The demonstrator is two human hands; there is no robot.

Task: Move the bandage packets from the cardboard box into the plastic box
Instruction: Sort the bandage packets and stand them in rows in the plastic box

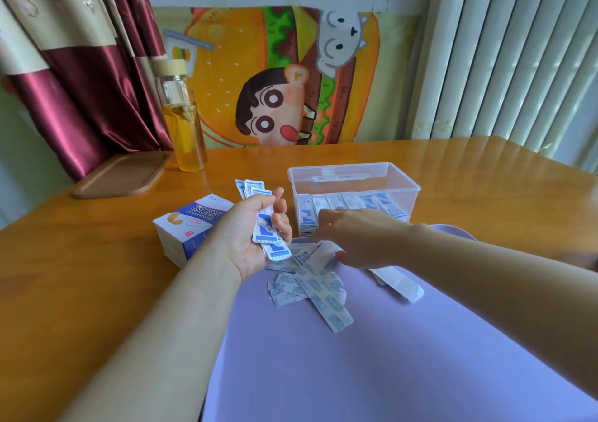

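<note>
Mat (356, 373); left hand (244, 237) round bandage packets (263, 226)

Head view, down over near table (97, 260)

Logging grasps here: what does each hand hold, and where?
Left hand grips a bundle of bandage packets around their middle. Right hand hovers over loose packets; hold cannot be told.

White packets (323, 295) carry blue print. The cardboard box (191, 227) is white and blue with a yellow shape; the plastic box (408, 177) is clear. Lilac mat (356, 373), honey-brown surface (81, 276). Upper left, a maroon-and-beige curtain (81, 82).
</note>
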